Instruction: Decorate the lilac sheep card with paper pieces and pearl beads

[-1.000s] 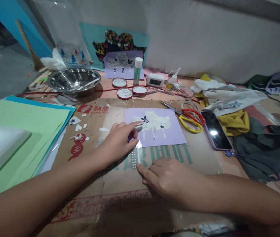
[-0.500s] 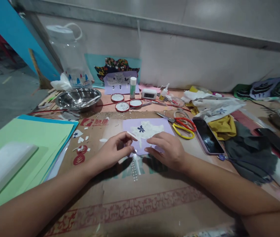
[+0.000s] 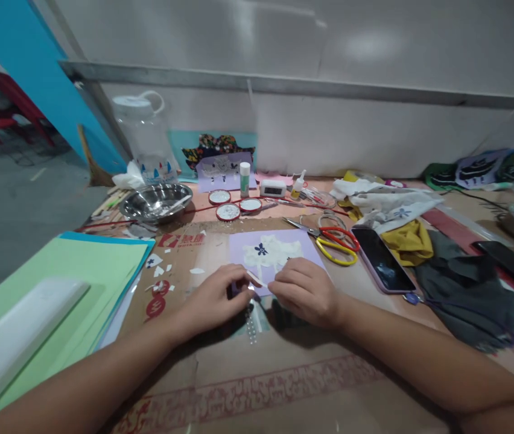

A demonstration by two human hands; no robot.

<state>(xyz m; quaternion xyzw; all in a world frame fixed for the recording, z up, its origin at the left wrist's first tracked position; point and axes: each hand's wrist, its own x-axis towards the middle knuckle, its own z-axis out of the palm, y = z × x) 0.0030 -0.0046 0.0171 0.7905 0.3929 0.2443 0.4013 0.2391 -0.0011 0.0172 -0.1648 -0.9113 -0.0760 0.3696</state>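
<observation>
My left hand (image 3: 223, 298) pinches a clear plastic strip (image 3: 251, 328) dotted with small bead-like spots, which hangs below the fingers. A thin white strip (image 3: 257, 279) sticks out past its fingertips toward my right hand. My right hand (image 3: 304, 292) is closed, thumb and index fingertips at the tip of that white strip; whatever they pinch is too small to make out. Just beyond both hands lies a purple sheet (image 3: 309, 241) bearing a white cloth cutout (image 3: 279, 250) with a dark blue flower (image 3: 261, 249). My hands cover its near edge.
Scissors (image 3: 336, 244) with red and yellow handles lie right of the sheet, beside a phone (image 3: 383, 259). Red-rimmed dishes (image 3: 228, 211), a glue stick (image 3: 245, 179) and a metal bowl (image 3: 157, 202) stand behind. Green paper (image 3: 98, 265) is at left, with white scraps (image 3: 197, 271) nearby.
My right hand's fingers have closed and come up to the tip of the white strip. The left hand keeps its pinch. The whole view has shifted slightly upward.
</observation>
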